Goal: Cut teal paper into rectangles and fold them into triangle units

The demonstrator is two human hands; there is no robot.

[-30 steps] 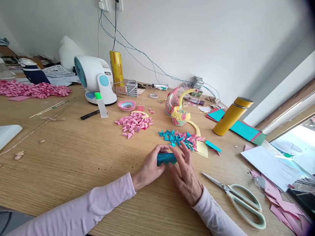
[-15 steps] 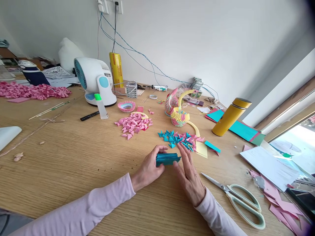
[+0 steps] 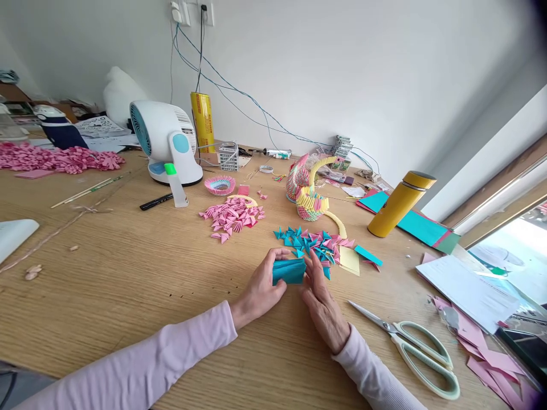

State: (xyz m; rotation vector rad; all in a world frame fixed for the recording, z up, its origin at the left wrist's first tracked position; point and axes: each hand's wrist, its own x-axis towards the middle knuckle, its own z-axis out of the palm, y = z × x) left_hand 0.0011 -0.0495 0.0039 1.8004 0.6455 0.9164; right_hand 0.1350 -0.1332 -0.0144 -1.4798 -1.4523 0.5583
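A small stack of teal paper slips [image 3: 289, 271] stands on edge on the wooden table [image 3: 141, 273]. My left hand [image 3: 260, 287] grips its left end with curled fingers. My right hand [image 3: 321, 299] presses against the stack's right end, fingers together and curled round it. Just behind the stack lies a heap of folded teal and pink paper triangles [image 3: 311, 241], with a yellow slip [image 3: 349, 259] beside it.
Scissors [image 3: 410, 341] lie to the right of my right hand. Farther back are a pink triangle pile [image 3: 233, 215], a modular paper swan [image 3: 307, 185], a yellow flask [image 3: 399, 202], a white fan [image 3: 164, 139], a black pen [image 3: 156, 200] and loose papers [image 3: 470, 290] at right.
My right hand has closed in on the stack's right end, from open fingers over it to a grip. The stack now stands squarer between both hands.
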